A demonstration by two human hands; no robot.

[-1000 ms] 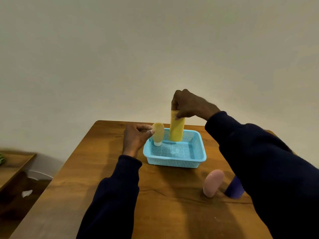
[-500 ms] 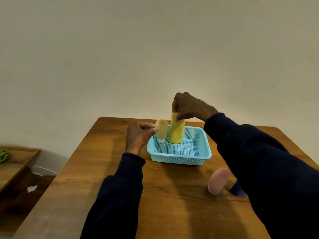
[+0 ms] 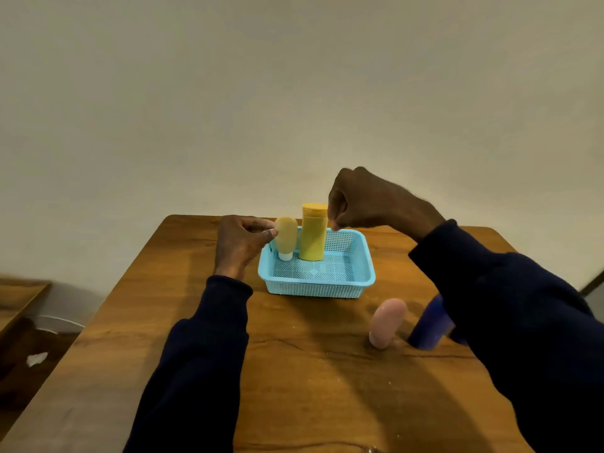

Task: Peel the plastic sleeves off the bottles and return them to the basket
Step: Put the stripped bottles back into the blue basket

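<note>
Wooden tabletop (image 3: 310, 371), plain wall (image 3: 294, 93) behind. My left fingers (image 3: 272, 233) pinch the small bottle (image 3: 287, 238), cap-down in the basket (image 3: 318, 287); my right fingers (image 3: 336, 223), curled on nothing, sit just beside the tall bottle (image 3: 312, 238). I'd release straight up, slowly.

Basket (image 3: 367, 280): blue; yellow bottle (image 3: 313, 235) and tan tube (image 3: 287, 237) upright inside.
Left hand (image 3: 240, 243): pinches tan tube.
Right hand (image 3: 369, 201): curled beside yellow bottle.
</note>
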